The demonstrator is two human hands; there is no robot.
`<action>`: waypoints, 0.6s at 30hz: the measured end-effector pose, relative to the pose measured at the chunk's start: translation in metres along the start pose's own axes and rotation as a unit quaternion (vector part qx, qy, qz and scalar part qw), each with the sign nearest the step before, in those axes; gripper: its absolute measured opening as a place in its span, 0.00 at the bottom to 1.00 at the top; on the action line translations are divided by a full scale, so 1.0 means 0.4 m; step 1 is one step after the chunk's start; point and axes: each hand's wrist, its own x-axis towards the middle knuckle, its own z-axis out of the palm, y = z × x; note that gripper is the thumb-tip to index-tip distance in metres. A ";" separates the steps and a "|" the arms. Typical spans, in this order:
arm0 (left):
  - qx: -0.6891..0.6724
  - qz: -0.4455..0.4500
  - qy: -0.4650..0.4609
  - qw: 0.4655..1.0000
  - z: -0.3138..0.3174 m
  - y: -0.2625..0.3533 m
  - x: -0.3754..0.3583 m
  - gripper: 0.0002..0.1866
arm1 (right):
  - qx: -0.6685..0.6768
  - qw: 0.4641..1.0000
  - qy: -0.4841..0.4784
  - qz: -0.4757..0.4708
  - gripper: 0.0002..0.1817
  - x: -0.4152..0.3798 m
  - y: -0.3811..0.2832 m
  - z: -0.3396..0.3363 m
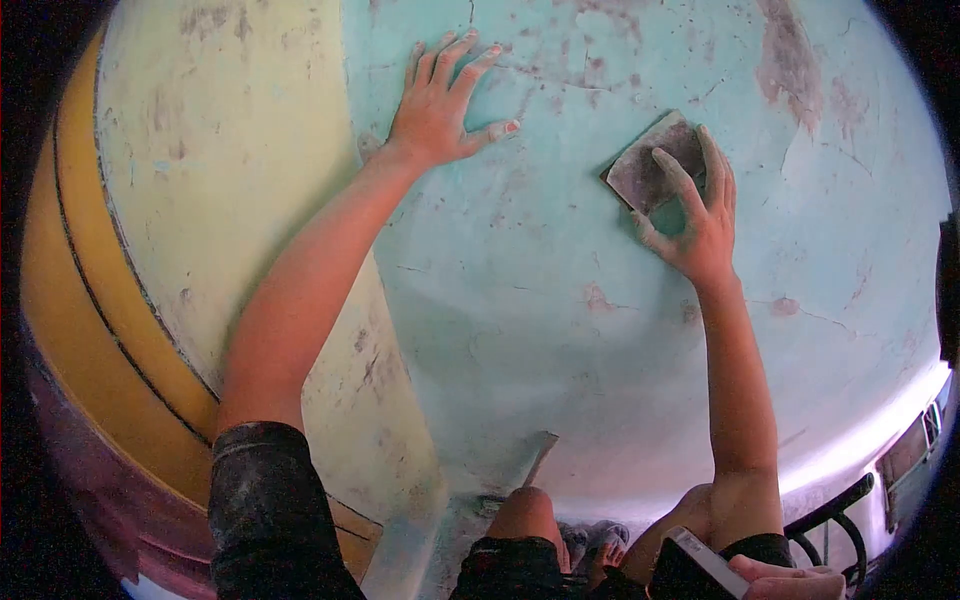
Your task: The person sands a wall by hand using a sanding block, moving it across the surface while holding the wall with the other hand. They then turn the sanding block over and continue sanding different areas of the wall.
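Observation:
My left hand (437,108) lies against the painted wall (520,250) with its fingers spread and nothing in it. To its right, my right hand (697,215) grips a square, dust-covered piece of sandpaper (645,172) against the pale blue-green paint. The thumb and fingers sit on the pad, and the fingers are coated in pale dust. Brownish patches and thin cracks mark the wall around both hands.
A cream wall section (230,150) and a yellow-orange band (75,300) with dark lines are at left. A thin strip (541,458) rises near my knee (525,515). A black chair frame (850,510) and a dark rectangular device (700,565) appear at lower right.

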 end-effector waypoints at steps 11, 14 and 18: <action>0.004 0.004 -0.007 1.000 -0.007 0.005 0.001 0.45 | -0.008 1.000 -0.006 -0.003 0.41 0.002 -0.005 -0.005; 0.000 0.007 -0.001 1.000 -0.007 0.004 0.002 0.45 | -0.012 1.000 0.000 -0.009 0.41 0.001 -0.001 -0.002; 0.004 0.005 -0.001 1.000 -0.005 0.003 0.002 0.45 | -0.009 1.000 0.000 -0.013 0.41 0.000 0.001 -0.004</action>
